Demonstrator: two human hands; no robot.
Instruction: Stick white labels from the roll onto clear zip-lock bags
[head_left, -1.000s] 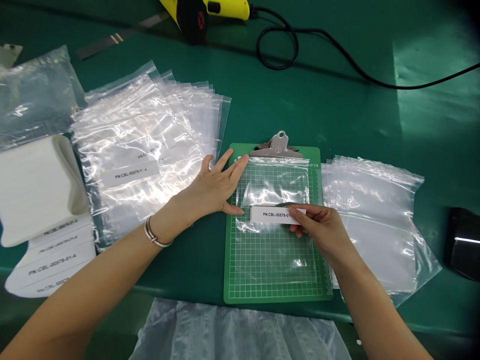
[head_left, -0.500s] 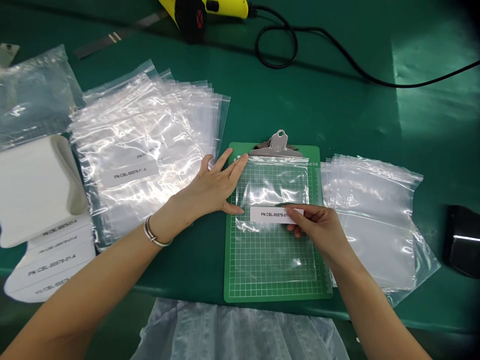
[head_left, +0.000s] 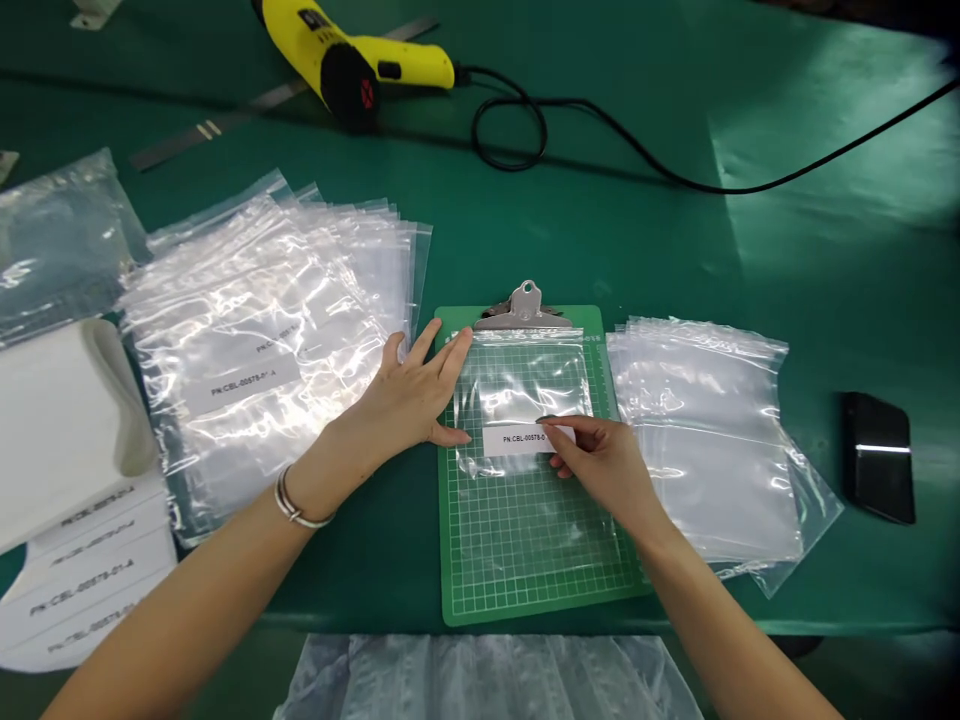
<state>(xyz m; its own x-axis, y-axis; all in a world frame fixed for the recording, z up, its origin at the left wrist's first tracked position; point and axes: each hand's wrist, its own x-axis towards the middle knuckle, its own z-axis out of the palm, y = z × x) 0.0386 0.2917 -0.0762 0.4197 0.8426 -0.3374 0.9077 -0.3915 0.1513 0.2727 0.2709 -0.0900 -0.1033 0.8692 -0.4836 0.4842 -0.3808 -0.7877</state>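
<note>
A clear zip bag (head_left: 525,520) lies flat on a green gridded clipboard (head_left: 480,608), its zip edge just under the metal clip (head_left: 525,308). My right hand (head_left: 600,465) pinches the right part of a white printed label (head_left: 514,440) between thumb and index finger. The label lies level across the middle of the bag; whether it is stuck down I cannot tell. My left hand (head_left: 412,400) has its fingers spread, with the tips at the left edge of the bag and clipboard.
Left of the clipboard is a fanned pile of labelled clear bags (head_left: 247,300), beside a strip of printed labels (head_left: 82,590). More clear bags (head_left: 712,440) lie to the right, near a black device (head_left: 877,460). A yellow heat gun (head_left: 405,62) with a black cord lies at the back.
The view has shifted, showing more of the heat gun and far table. My right thumb and index finger have moved slightly left along the label. My left hand keeps its place.
</note>
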